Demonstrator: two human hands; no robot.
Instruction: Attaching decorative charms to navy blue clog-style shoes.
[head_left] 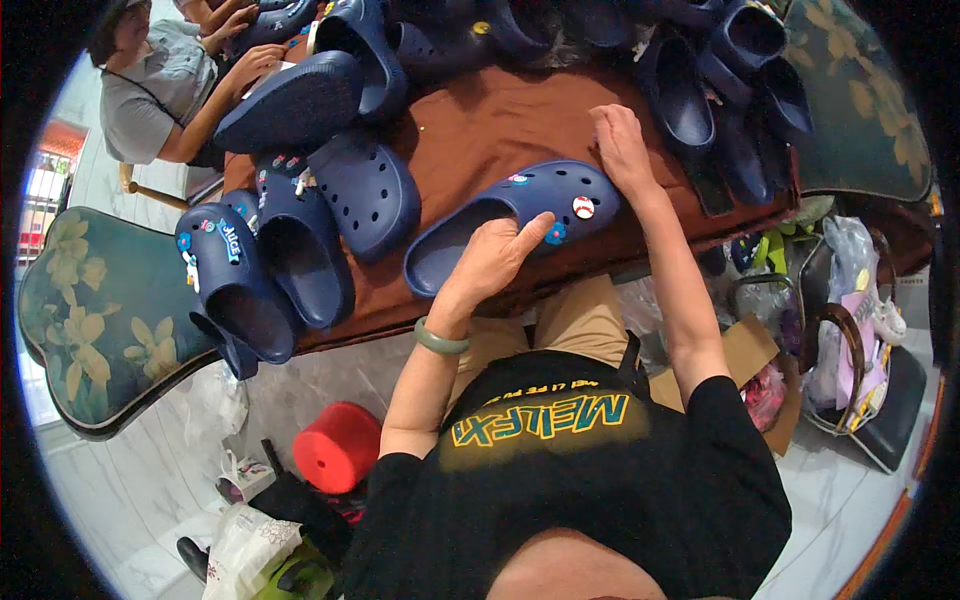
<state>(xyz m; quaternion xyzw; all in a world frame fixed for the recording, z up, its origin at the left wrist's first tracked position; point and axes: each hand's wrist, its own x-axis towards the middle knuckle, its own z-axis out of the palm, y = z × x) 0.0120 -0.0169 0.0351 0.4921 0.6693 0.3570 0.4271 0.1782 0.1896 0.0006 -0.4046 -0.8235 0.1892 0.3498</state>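
Mid-frame on the brown surface [480, 130] lies a navy clog [515, 220] with charms. The left hand [495, 255] has its grip closed on the clog's opening rim, thumb on top; the right hand [620, 140] rests open at its toe. More navy clogs [300, 240] crowd the left.

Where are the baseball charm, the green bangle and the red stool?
baseball charm [583, 207], head view, middle of its white disc.
green bangle [441, 340], head view, band on the left wrist.
red stool [338, 446], head view, its top.
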